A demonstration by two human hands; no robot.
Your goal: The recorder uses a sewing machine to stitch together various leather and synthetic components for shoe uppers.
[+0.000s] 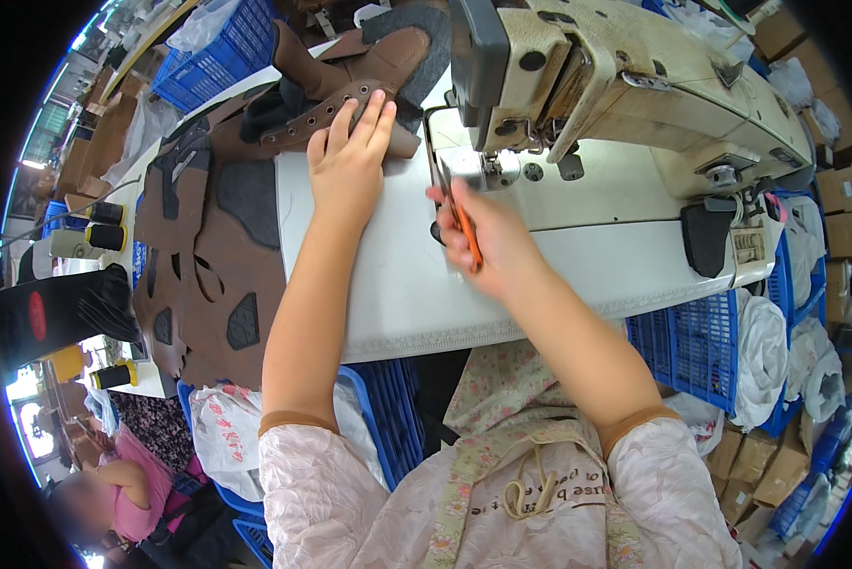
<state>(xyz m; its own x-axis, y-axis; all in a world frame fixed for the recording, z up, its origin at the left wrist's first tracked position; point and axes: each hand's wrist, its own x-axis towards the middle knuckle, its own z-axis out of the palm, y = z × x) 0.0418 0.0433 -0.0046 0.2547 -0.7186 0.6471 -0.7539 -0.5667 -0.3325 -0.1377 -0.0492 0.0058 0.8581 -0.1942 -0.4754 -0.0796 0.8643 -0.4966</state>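
My left hand (350, 166) lies with fingers stretched out on a brown shoe upper (374, 109) that has a row of metal eyelets. The palm side presses on the piece, left of the sewing machine's needle area. In my right hand (487, 232) is a pair of scissors (466, 228) with an orange handle, its dark blades pointing away from me. The blades are just left of the presser foot (495, 169) of the sewing machine (625, 85). My right fingers are wrapped round the handle and partly hide it.
Brown cut pieces with dark grey patches (246, 213) spread over the table's left side. Black thread spools (106, 236) stand at the far left. Blue crates (701, 332) with white bags are at right and below the white table (397, 313). Another person (127, 488) sits at lower left.
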